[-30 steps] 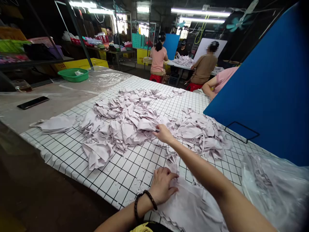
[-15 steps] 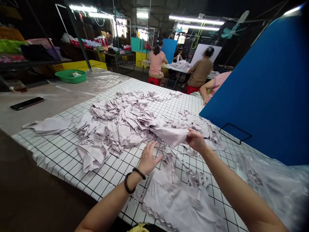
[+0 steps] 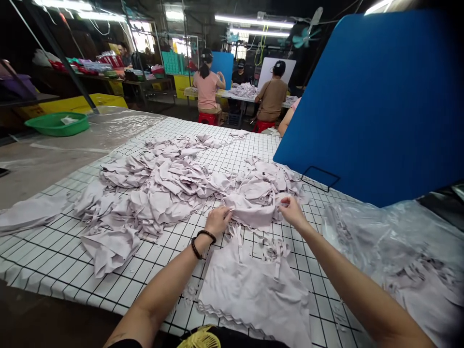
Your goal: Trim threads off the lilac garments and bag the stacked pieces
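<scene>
A pale lilac-grey camisole (image 3: 253, 212) is stretched between my two hands, just above the table. My left hand (image 3: 218, 220), with dark bead bracelets on the wrist, pinches its left end. The fingers of my right hand (image 3: 292, 210) are closed at its right end, by what looks like a thin strap. Closer to me lies a flat camisole (image 3: 253, 285) with thin straps and a wavy hem. Beyond my left hand spreads a big heap of matching crumpled garments (image 3: 174, 183), and a smaller pile (image 3: 270, 179) sits behind the held one.
A white table cover with black grid lines (image 3: 159, 270) lies underneath. At right stand a blue board (image 3: 362, 111) with a black wire foot and a clear plastic bag (image 3: 362, 232) of garments. A green basin (image 3: 58, 124) is at far left. Several people work at the back.
My left hand, open before, has closed on the camisole's left end. The camisole has come away from the big heap and hangs between both hands. The view has swung right.
</scene>
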### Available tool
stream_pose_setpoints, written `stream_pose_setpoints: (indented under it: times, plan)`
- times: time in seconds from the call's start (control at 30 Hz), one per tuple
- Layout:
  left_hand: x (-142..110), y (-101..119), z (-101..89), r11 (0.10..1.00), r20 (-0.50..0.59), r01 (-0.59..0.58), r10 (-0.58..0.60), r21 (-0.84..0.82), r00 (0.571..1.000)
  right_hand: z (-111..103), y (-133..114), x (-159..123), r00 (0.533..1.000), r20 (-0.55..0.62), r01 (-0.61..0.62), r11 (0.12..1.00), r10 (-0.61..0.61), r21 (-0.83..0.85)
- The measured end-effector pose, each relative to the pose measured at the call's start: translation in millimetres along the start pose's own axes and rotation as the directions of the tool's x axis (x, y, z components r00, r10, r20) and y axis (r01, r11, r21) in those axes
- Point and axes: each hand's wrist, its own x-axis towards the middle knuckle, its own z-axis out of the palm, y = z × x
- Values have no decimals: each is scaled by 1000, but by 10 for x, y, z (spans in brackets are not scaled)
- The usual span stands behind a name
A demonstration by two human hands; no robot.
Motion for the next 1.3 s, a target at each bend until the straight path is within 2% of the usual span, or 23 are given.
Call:
stream_pose_setpoints:
  times: [0.03,0.1,0.17,0.2,0.27,0.33,0.43,0.5,0.57,0.63,0.7,0.8,0.93,1.03,1.1,1.2,1.3]
  plan:
    - [14,-10,-20,1000,0,2,-2,-2,1000,41,8,-66,999,10,53,996,-53,-76]
    - [32,-24,-50,1000,-2,1,-1,-11,1000,165,15,-237,972,157,208,947,-173,-246]
    - [35,-30,-65,1000,0,0,0,-20,1000,316,27,-409,911,330,371,841,-247,-394]
    - [30,-32,-71,1000,2,0,0,-23,1000,389,39,-478,888,374,428,773,-266,-468]
    - [6,-38,-86,1000,3,2,-2,-25,1000,503,70,-556,873,390,482,637,-293,-601]
    - [-33,-56,-114,1000,-14,8,-8,-2,1000,557,96,-556,868,401,496,568,-294,-657]
    - [-93,-107,-175,998,-30,32,-31,52,999,512,77,-460,874,399,484,582,-279,-654]
    - [-120,-143,-207,996,8,46,-47,78,999,420,8,-367,896,361,435,674,-259,-597]
    - [-129,-160,-217,994,49,45,-50,98,998,304,-99,-264,914,337,370,804,-225,-466]
    - [-116,-150,-204,990,63,55,-64,133,996,187,-225,-162,918,343,315,892,-199,-323]
    - [-78,-116,-176,980,58,100,-111,172,992,86,-352,-68,913,355,290,930,-200,-224]
    - [37,-57,-144,962,28,182,-192,205,981,-33,-528,42,897,370,308,942,-240,-136]
    - [310,6,-188,940,-50,268,-263,210,963,-171,-761,135,846,410,429,892,-341,-144]
    - [526,58,-255,925,-68,309,-301,223,951,-272,-950,166,776,468,570,788,-423,-233]
    - [613,96,-270,919,-40,317,-316,235,948,-334,-1072,170,745,476,641,700,-468,-315]
    - [617,139,-216,926,37,298,-315,232,948,-418,-1235,162,719,438,695,576,-540,-430]
    - [530,142,-127,939,102,286,-308,190,946,-503,-1356,148,717,432,689,462,-547,-559]
